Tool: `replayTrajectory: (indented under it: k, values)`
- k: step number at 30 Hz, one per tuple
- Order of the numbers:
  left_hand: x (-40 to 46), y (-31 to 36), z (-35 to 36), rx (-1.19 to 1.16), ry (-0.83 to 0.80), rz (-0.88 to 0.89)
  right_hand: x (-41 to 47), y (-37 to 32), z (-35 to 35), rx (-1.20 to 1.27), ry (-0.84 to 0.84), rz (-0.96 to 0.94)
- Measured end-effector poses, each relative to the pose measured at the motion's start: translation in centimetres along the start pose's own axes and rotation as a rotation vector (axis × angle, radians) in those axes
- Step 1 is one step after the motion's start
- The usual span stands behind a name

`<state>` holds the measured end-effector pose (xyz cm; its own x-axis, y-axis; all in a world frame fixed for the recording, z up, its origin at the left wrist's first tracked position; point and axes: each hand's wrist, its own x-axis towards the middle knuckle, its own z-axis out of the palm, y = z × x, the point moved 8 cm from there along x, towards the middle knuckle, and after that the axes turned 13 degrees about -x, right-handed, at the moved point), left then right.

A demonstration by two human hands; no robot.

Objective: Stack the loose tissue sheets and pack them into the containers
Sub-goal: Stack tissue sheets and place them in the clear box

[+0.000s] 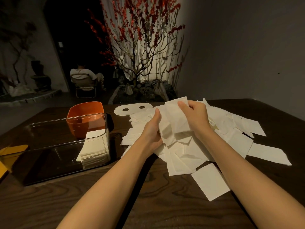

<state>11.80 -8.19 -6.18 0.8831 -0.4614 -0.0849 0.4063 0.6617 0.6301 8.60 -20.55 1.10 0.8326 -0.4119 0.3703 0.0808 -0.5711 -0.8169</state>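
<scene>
— Holding anything, those hands?

— Both. The left hand [152, 129] grips a small bundle of tissue sheets [173, 119] from the side, thumb up along its left edge, fingers curled underneath. The right hand [194, 116] pinches the top edge of the same bundle, thumb and fingers closed on the paper.

— Where is that bundle?

— Raised just above the loose pile of tissues [206, 146], which spreads over the right half of the dark wooden table [115, 204]. Single sheets lie at all angles, some overlapping, a few sticking out toward the near edge and the right.

— And the containers?

— A clear plastic box [66, 146] sits to the left of the pile, near but apart. A neat stack of folded tissues [94, 149] fills its right end. Behind it, touching or nearly so, stands an orange tub [85, 111].

— Anything else on the table?

— A flat white lid with two holes [132, 109] at the far side, just beside the pile, and something yellow [11, 154] at the left edge.

— Background?

— A red-blossomed tree [140, 38], and a person seated in a chair [85, 78], back turned.
</scene>
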Motion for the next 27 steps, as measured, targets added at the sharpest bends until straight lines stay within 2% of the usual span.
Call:
replayTrajectory:
  k: [4,6,12,18,21,23,25,27]
  values:
    - [0.1,0.0,0.3,0.107,0.011,0.041,-0.3,0.0,1.4,0.064,-0.173,0.070]
    - [0.2,-0.2,0.5,0.090,0.008,0.037,-0.4,-0.1,2.1,0.073,-0.199,0.064]
    - [-0.4,-1.3,2.0,-0.175,-0.083,-0.074,-1.0,0.2,3.3,-0.136,-0.191,0.022]
    - [-0.2,-1.3,1.2,-0.236,-0.044,-0.071,-1.1,0.0,3.6,-0.108,-0.221,-0.064]
    - [-0.6,-0.9,1.0,-0.293,-0.010,-0.087,-0.6,-0.1,2.6,-0.099,-0.151,-0.112]
    - [-0.7,-0.4,0.8,-0.325,-0.003,-0.068,-0.3,0.0,1.6,-0.174,-0.099,-0.155]
    - [-0.5,0.0,0.4,-0.329,0.013,-0.035,-0.3,0.2,0.7,-0.363,-0.082,-0.213]
    - [-0.5,0.0,0.3,-0.317,0.031,-0.030,-0.3,0.8,0.4,-0.596,-0.153,-0.270]
